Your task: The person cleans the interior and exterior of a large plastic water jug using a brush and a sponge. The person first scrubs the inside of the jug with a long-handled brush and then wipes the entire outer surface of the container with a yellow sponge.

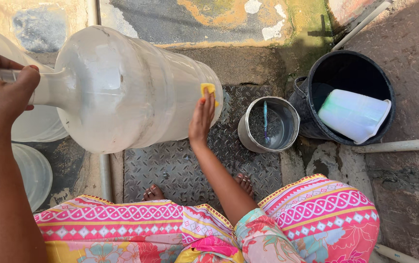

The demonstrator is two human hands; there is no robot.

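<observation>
Left hand (0, 87) grasps the neck of the jug (126, 87), fingers and thumb wrapped around it near the mouth, holding the jug on its side above the ground with its base pointing away to the right. Right hand (202, 119) lies flat against the jug's lower right wall, fingers extended, pressing a yellow sponge (208, 89) onto the plastic; only an edge of the sponge shows above the fingertips. The jug is a large translucent bottle with ribbed sides and a cloudy surface, and it occupies the upper left and centre of the view, over a patterned metal plate (170, 165) set in the ground. A black bucket (380, 73) stands at the upper right on the concrete, well apart from the jug, and a pale translucent pitcher (353, 115) lies tilted inside it with its open end toward the right rim. A steel pot (246, 131) stands between the jug and the bucket, just beside the bucket, on the edge of the plate; a thin blue-handled brush (265, 122) lies inside it. Two further translucent containers (34, 170) sit at the left edge, partly hidden under the jug. A pale pipe (399, 145) runs along the ground below the bucket. Bare toes (244, 181) rest on the plate under the patterned skirt (316, 209).
</observation>
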